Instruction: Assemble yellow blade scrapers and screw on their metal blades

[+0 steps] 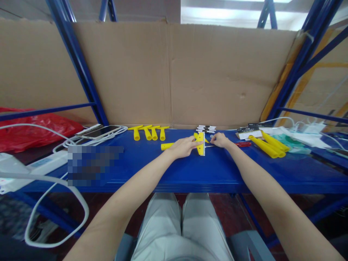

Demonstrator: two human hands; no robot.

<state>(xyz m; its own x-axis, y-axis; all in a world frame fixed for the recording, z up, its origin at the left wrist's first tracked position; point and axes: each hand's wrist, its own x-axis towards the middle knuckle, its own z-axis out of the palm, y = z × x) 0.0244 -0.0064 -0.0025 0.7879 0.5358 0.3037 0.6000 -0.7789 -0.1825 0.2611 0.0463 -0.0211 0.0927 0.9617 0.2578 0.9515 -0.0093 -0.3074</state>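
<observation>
My left hand (185, 146) is closed around a yellow scraper (200, 145), its wide head with a pale metal edge facing right. The scraper's round yellow handle (166, 146) sticks out to the left behind the hand. Just right of the head, my right hand (219, 140) has its fingertips pinched together near a small metallic bit too tiny to name. A red-handled screwdriver (243, 144) lies on the blue table (174, 174), its shaft running left past my right hand. Another yellow piece shows partly behind the scraper head.
Several yellow T-shaped scraper parts (148, 133) stand at the back left. Small black-and-white packets (206, 129) are stacked behind my hands. Yellow tubes (269, 145) lie right, beside a small box (248, 133). White cables, a power strip (46, 165) and a red bag (38, 128) are left.
</observation>
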